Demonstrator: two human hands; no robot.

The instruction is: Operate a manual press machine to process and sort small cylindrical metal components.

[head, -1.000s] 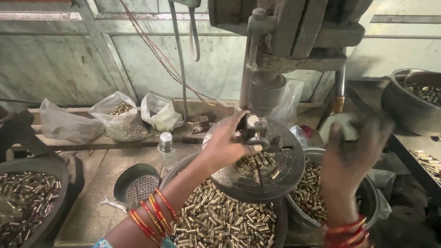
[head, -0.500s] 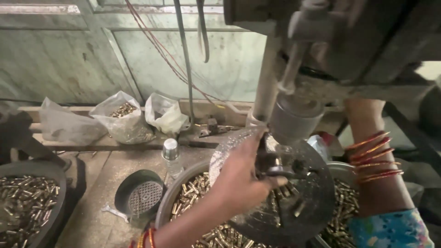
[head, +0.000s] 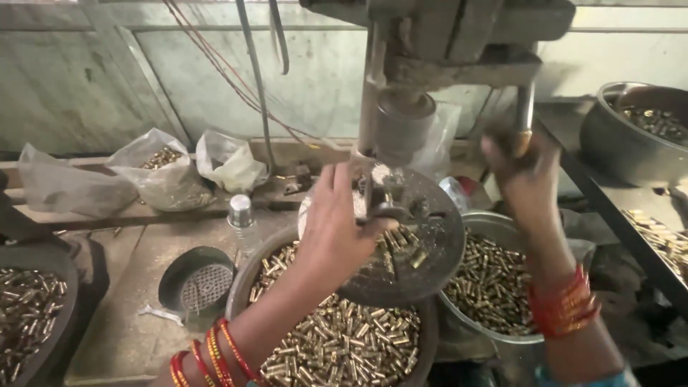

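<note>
My left hand (head: 337, 229) rests on the round metal plate (head: 423, 265) of a bench press, fingers pinched around a small part at the fixture (head: 387, 197) under the ram (head: 403, 129). Loose brass pieces lie on that plate. My right hand (head: 519, 168) is raised and closed around the press lever's handle (head: 523, 122), blurred by motion. Below the plate sit two bowls of small brass cylinders, one at the front (head: 337, 344) and one to the right (head: 494, 287). Red bangles circle both wrists.
Plastic bags (head: 165, 175) with brass parts line a ledge at the back left. A small bottle (head: 242, 218) and a dark strainer bowl (head: 197, 283) stand on the bench. More brass fills a pan at the far left (head: 29, 308) and a bowl at the upper right (head: 638, 132).
My right hand came down from high on the lever to handle height. My left hand stayed at the fixture on the plate. The view shifted.
</note>
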